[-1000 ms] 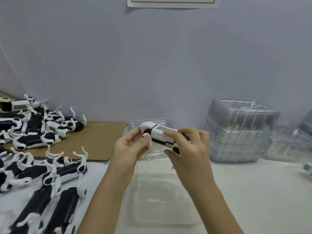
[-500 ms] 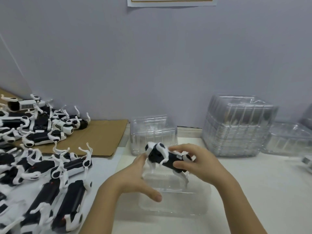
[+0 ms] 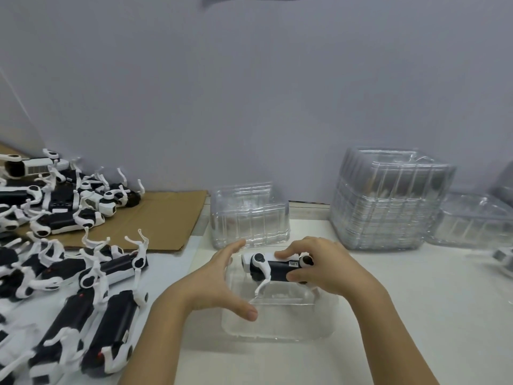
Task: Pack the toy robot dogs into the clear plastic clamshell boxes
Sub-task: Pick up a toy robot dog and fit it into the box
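Note:
A black-and-white toy robot dog (image 3: pixel 273 269) stands legs-down in the open clear clamshell box (image 3: pixel 280 320) at the table's centre. My right hand (image 3: pixel 323 269) grips its rear end, fingers over its back and thumb under its side. My left hand (image 3: pixel 219 282) is spread at the box's left edge, thumb resting on the front rim, fingers close to the dog's head without holding it. The box's upright lid (image 3: pixel 249 218) stands behind the dog.
Several more toy dogs (image 3: pixel 69 262) lie piled at the left, some on a brown cardboard sheet (image 3: pixel 166 218). A tall stack of clear clamshells (image 3: pixel 388 201) stands at the back right, with another clear box (image 3: pixel 474 220) beside it. Wall close behind.
The dog was turned from belly-up to upright and lowered into the box. My left hand let go of it and moved to the box's left edge.

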Tool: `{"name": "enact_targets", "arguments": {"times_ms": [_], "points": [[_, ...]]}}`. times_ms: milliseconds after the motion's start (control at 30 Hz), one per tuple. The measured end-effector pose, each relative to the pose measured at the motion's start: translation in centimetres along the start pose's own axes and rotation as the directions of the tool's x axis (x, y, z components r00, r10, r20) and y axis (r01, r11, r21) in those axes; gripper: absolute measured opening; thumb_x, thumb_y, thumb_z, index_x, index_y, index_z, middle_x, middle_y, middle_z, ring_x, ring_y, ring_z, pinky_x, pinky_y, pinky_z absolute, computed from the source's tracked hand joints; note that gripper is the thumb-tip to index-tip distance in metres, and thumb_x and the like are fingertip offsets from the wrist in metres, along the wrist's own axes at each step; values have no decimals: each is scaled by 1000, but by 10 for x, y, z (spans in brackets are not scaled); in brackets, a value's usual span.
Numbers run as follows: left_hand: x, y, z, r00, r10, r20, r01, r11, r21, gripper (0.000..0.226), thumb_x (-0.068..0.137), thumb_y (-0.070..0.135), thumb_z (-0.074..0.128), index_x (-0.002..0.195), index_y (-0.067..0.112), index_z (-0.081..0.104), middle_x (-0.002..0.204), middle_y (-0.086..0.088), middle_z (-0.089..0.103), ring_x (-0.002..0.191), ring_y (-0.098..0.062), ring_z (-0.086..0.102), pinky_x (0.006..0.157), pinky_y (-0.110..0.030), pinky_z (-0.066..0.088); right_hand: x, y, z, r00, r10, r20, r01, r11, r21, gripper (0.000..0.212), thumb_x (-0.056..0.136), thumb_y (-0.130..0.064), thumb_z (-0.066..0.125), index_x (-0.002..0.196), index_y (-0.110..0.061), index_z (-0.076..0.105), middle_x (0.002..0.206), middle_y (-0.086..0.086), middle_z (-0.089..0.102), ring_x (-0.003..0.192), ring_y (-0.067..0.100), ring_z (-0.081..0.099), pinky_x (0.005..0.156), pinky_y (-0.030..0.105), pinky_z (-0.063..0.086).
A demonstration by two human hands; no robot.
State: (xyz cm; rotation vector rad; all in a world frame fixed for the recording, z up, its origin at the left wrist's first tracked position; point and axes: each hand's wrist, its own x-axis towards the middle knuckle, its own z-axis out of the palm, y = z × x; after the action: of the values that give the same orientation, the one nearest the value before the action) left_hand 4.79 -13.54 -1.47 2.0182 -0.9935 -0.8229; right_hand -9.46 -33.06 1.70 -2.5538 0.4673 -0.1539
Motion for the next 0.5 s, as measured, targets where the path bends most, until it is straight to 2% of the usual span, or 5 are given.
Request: {"name": "enact_targets", "arguments": {"times_ms": [100,200,333,400,500], "points": [[1,0,1,1000,0,-6,0,1000,2,138,35,46,94,142,59,9,151,31,14,140,2,16,107,-22,25,1,1,7,1000,28,10,-27,997,-74,33,80,-37,75,104,-55,61,106,-23,56,92,2,39,83,26,28],[1,0,1,1000,-9,-15,9,1000,5,139,35,47,94,143,59,8,154,27,12,142,-2,15,108,-23,25,2,2,11,998,58,22,-57,998,-31,36,82,-34,73,107,-55,59,99,-22,47,87,2,27,81,28,26],[0,1,2,1000,-18,-9,18,1000,4,140,34,47,94,143,58,6,156,25,10,143,-2,13,107,-24,25,4,0,14,998,42,43,-39,997,-71,36,86,-30,69,113,-52,58,94,-21,39,92,13,28,80,29,23],[0,2,3,1000,-18,-6,18,1000,7,141,35,47,94,144,58,5,156,26,8,143,-1,14,108,-24,26,5,-1,16,998,-17,54,26,988,-155,34,88,-30,66,115,-50,59,92,-19,38,93,6,28,80,32,17],[-1,2,4,1000,-19,-8,20,1000,11,141,36,48,93,144,57,3,156,28,6,144,-1,12,110,-27,26,3,2,15,995,-15,100,23,997,-80,31,90,-32,65,112,-53,60,105,-18,43,98,-3,27,86,30,18]]}}
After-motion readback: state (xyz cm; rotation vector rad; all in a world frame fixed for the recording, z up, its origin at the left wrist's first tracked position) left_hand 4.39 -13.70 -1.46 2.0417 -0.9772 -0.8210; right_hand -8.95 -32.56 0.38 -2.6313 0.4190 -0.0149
